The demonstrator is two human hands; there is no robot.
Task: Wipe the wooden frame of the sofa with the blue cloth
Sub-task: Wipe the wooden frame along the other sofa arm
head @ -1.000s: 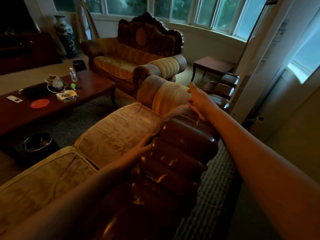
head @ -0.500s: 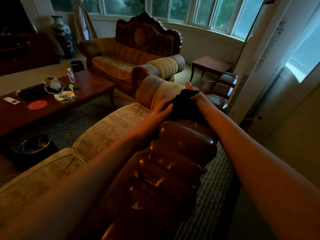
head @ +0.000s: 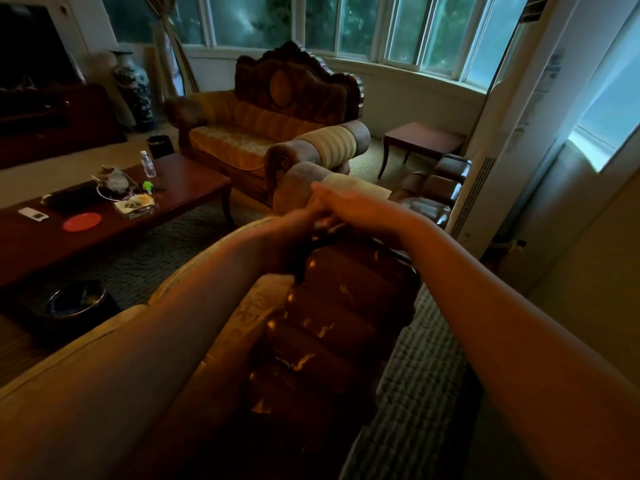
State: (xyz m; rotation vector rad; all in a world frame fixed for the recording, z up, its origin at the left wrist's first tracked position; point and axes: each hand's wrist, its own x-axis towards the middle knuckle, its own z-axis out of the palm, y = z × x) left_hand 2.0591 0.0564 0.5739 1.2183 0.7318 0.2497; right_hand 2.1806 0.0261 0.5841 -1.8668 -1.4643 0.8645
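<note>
Left hand (head: 294,230) and right hand (head: 349,206) meet over the far end of the sofa's wooden frame (head: 339,306), the glossy ribbed top rail. Right fingers lie straight and flat, holding nothing visible. Left grip: motion-blurred, cannot tell whether it is clamped on anything. A dark fold just below the hands, on the near side of that frame end, is probably the blue cloth (head: 304,258) (colour unreadable in this light).

Risks, judged from this view:
- Cloth seems bunched at the frame's edge; if neither hand has it firmly, it could slide off toward the seat cushion (head: 114,341) in front of the frame, or down behind it.
- Frame is ribbed; a flat pass would likely skip the grooves.
- The padded armrest (head: 311,188) sits just beyond the frame end; an overshoot would drag dust onto fabric.
- Dim light may hide missed patches.
</note>
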